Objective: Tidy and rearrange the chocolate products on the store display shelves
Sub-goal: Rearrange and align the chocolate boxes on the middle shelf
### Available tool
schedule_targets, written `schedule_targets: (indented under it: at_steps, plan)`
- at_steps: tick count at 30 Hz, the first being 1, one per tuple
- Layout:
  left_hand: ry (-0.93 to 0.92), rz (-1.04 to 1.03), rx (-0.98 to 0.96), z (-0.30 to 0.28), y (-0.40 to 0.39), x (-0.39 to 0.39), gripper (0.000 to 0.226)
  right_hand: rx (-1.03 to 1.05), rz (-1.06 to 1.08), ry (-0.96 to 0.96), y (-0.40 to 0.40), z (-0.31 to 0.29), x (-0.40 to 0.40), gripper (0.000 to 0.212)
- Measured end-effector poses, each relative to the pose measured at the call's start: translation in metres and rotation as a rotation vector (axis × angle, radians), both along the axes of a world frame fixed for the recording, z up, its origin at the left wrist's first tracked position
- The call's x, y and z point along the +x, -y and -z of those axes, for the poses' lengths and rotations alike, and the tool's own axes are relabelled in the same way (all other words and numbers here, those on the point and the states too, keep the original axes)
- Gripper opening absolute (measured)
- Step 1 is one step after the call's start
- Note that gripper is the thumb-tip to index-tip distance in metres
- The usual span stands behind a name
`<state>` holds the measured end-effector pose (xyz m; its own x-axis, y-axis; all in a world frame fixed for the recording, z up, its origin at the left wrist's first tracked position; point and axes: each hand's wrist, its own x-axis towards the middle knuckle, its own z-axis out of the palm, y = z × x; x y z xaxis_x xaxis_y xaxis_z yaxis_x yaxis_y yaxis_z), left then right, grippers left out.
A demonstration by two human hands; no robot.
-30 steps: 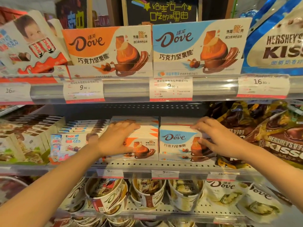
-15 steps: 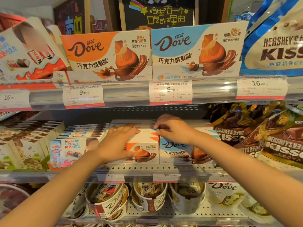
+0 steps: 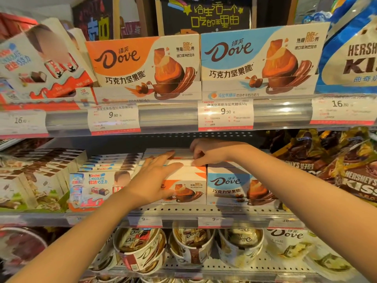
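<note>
Shifting left from the blue-and-white cardboard Dove box [image 3: 234, 184], the right hand [image 3: 212, 152] is now pinching the top edge of the orange-and-white cardboard Dove box [image 3: 183, 180] on the middle shelf [image 3: 204, 210]; the left hand [image 3: 157, 176], fingers flat, is steadying it. Squaring it likely follows.

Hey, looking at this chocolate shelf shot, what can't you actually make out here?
- Head view: the left hand covers the logo on the orange Dove box.
- What the right hand pinches on top of the boxes: its own fingers hide it.
- Hershey's Kisses bag: name cut off by the right edge.
- Small print on the price tag: too fine to read.
</note>
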<state>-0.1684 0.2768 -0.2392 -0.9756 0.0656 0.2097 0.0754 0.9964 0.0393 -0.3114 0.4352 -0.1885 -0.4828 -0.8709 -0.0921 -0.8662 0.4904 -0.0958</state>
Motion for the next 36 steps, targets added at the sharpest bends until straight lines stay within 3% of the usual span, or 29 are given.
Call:
schedule_targets:
  at_steps: [5, 9, 12, 16, 20, 25, 30, 33, 36]
  plan:
    - [-0.035, 0.049, 0.147, 0.002, 0.007, -0.001, 0.072, -0.012, -0.004, 0.001, 0.002, -0.003, 0.008, 0.031]
    - [-0.138, -0.011, 0.440, -0.007, 0.004, 0.005, 0.114, -0.128, -0.005, -0.002, -0.009, -0.003, 0.014, 0.029]
    - [-0.204, -0.066, 0.425, -0.008, -0.004, 0.009, 0.130, -0.275, -0.029, -0.042, -0.016, -0.006, 0.025, 0.022]
    - [-0.387, -0.135, 0.192, 0.007, -0.009, 0.011, 0.118, -0.396, -0.004, -0.068, -0.028, -0.004, 0.033, 0.029]
    - [-0.546, -0.219, 0.267, 0.015, -0.007, 0.017, 0.110, -0.584, 0.028, -0.112, -0.045, -0.007, 0.036, 0.031]
    - [-0.740, -0.091, 0.198, 0.008, -0.016, 0.021, 0.093, -0.798, 0.118, 0.052, -0.062, -0.007, 0.033, 0.033]
    - [-0.663, -0.016, 0.284, 0.009, -0.027, 0.015, 0.069, -0.827, 0.277, 0.140, -0.091, -0.012, 0.020, 0.031]
    - [-0.573, 0.018, 0.345, 0.007, -0.036, 0.008, 0.075, -0.872, 0.192, 0.212, -0.113, -0.012, 0.020, 0.029]
    - [-0.384, 0.083, 0.426, -0.001, -0.048, 0.002, 0.089, -0.871, 0.210, 0.422, -0.138, -0.012, 0.022, 0.020]
